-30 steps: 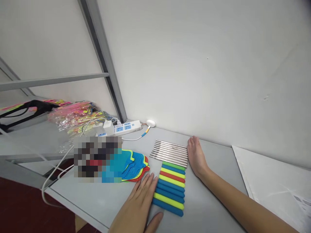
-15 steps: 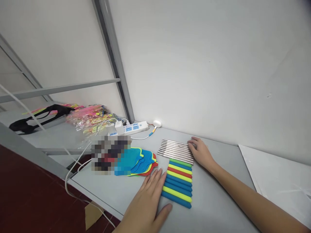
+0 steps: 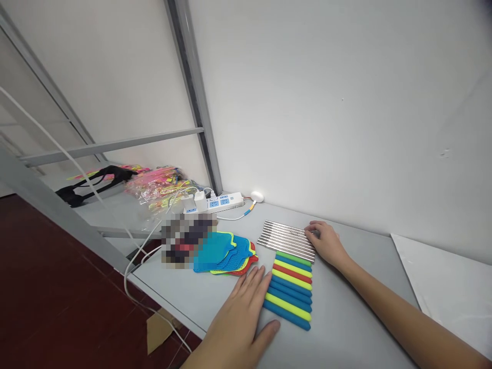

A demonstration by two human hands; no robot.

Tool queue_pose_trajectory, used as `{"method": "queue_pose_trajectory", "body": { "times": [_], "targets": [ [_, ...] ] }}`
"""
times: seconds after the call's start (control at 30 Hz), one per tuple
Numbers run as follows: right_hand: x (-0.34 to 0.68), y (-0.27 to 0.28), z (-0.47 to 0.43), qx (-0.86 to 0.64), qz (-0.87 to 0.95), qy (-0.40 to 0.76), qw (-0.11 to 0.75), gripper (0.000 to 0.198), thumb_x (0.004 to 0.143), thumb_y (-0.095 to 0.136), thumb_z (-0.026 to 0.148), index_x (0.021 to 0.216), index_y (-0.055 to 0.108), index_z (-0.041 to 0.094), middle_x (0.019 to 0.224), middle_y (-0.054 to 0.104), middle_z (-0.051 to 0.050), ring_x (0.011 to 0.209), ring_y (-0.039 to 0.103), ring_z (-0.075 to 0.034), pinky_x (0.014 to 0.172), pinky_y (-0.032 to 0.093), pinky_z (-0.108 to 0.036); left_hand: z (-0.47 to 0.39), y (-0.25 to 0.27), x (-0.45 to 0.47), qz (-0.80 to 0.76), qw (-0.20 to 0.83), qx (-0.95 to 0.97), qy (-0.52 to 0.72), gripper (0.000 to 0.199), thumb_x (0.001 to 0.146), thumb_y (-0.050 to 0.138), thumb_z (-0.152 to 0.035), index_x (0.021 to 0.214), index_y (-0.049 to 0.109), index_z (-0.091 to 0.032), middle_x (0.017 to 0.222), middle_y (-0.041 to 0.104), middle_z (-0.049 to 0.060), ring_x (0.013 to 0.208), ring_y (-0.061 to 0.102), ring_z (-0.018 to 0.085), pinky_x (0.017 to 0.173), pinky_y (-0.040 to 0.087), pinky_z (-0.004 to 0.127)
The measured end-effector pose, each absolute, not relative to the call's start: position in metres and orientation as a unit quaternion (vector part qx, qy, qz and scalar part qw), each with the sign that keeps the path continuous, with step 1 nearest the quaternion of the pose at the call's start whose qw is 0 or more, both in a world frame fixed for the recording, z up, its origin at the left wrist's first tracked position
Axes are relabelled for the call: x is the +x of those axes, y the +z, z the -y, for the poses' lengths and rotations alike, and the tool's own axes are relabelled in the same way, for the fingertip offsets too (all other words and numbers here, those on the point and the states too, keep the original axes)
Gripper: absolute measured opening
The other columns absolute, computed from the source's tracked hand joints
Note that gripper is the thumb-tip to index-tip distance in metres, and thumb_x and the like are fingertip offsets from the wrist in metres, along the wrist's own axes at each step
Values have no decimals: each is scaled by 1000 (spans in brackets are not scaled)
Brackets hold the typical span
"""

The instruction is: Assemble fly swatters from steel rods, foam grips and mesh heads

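Note:
My left hand [image 3: 242, 312] lies flat on the table, fingers stretched and thumb apart. Its fingertips rest against the left ends of a row of coloured handle tubes [image 3: 289, 289] in blue, yellow, red and green. Behind that row, silvery metal rods [image 3: 287, 240] lie side by side. My right hand [image 3: 326, 243] is at their right end, thumb and forefinger pinched at the far corner on a metal rod; the exact grip is partly hidden. Left of the handles is a fanned pile of perforated fly swatter heads [image 3: 226, 253], blue on top with yellow and red beneath.
A white power strip [image 3: 219, 203] with plugs and cables stands by the wall, beside a round white device [image 3: 257, 196]. Plastic-wrapped colourful goods [image 3: 157, 184] and a black strap-like item [image 3: 96, 182] lie on the left shelf. A white sheet [image 3: 442, 287] is at right.
The view has shifted, so everything sits slightly further right. My right hand's fingers have curled in more at the metal rods' end. My left hand stays flat beside the handles.

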State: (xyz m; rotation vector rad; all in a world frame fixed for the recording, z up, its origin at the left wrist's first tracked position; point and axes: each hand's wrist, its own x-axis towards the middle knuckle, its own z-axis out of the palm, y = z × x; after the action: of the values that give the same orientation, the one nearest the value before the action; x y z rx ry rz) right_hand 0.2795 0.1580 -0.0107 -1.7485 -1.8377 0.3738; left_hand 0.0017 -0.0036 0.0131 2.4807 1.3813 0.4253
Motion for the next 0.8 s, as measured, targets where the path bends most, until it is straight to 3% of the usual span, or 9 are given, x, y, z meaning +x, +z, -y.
{"method": "queue_pose_trajectory", "body": {
  "times": [0.4, 0.8],
  "targets": [
    [284, -12, -162, -660, 689, 125, 274, 29, 90, 44, 37, 91, 67, 21, 117, 61, -10, 111, 52, -26, 91, 38, -38, 5, 16, 3, -479, 140, 855, 140, 70, 97, 44, -43, 155, 8, -27, 160, 18, 5, 146, 19, 29, 115, 32, 53],
    [324, 14, -165, -634, 741, 122, 184, 19, 86, 53, 34, 82, 68, 23, 100, 64, -7, 91, 58, -23, 77, 40, -33, 3, 13, 2, -484, 127, 854, 141, 72, 96, 45, -44, 155, 7, -28, 159, 20, 5, 145, 23, 31, 113, 34, 54]
  ]
}}
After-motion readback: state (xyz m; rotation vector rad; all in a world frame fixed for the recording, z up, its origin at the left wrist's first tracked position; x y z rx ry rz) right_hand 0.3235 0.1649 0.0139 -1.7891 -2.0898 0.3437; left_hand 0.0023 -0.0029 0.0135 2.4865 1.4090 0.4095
